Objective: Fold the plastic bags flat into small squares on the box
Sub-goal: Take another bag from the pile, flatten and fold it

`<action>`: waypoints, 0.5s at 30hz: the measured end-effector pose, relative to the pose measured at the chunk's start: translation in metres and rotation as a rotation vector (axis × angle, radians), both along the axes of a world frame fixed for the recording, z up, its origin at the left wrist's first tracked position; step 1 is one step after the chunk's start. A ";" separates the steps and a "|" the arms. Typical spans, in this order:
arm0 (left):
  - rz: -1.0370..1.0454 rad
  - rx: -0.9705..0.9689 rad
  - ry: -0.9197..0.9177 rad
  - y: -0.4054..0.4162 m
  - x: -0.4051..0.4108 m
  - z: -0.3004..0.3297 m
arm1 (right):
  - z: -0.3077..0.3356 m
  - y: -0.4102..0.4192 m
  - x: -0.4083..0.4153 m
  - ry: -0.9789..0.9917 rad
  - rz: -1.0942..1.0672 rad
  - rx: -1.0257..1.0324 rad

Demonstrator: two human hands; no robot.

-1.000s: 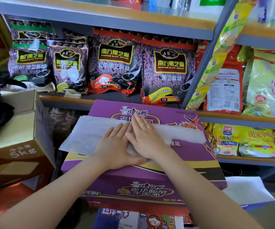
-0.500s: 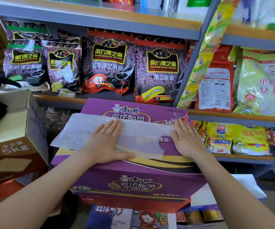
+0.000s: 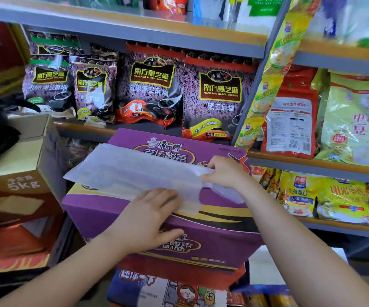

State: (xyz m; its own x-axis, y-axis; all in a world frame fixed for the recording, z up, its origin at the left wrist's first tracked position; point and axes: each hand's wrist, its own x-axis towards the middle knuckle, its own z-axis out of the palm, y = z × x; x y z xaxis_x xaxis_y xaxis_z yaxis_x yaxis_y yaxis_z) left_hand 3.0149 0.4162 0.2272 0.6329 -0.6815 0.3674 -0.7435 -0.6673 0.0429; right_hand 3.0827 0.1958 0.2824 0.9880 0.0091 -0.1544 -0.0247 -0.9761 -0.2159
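Purple box (image 3: 212, 235) below shelves, white plastic bag (image 3: 130, 171) laid across its top. Left hand (image 3: 150, 216) flat, fingers straight, pressing the bag's near edge. Right hand (image 3: 225, 171) pinching the bag's right end, lifted and bunched. Black sesame packets (image 3: 154, 85) shelved behind; brown carton (image 3: 21, 173) at left.

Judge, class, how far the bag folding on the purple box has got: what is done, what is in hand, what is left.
Done: one translucent plastic bag lies flattened as a long strip on the purple box. In hand: the left hand presses its near edge while the right hand pinches and lifts the right end, apparently starting a crosswise fold. Left: every fold down to a small square; no finished square is visible.
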 end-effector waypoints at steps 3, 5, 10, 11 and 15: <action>0.011 -0.024 -0.039 0.001 -0.007 -0.010 | 0.010 -0.002 -0.005 0.139 0.096 0.065; 0.023 -0.059 -0.075 0.001 -0.010 -0.015 | 0.015 -0.003 -0.010 0.188 0.151 0.200; 0.045 -0.229 -0.126 0.000 -0.012 -0.027 | 0.011 -0.006 -0.030 0.184 0.147 0.718; 0.034 -0.261 -0.127 0.000 -0.012 -0.027 | 0.013 -0.005 -0.037 0.169 0.180 0.741; -0.076 -0.383 0.013 0.004 -0.018 -0.021 | 0.025 -0.009 -0.068 0.167 0.190 0.742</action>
State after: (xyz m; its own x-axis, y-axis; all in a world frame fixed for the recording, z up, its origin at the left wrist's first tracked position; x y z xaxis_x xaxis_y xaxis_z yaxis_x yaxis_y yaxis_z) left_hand 2.9971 0.4198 0.2065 0.5919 -0.5416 0.5969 -0.7882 -0.5439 0.2880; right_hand 3.0145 0.1870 0.3076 0.9232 0.3351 -0.1885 0.0388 -0.5689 -0.8215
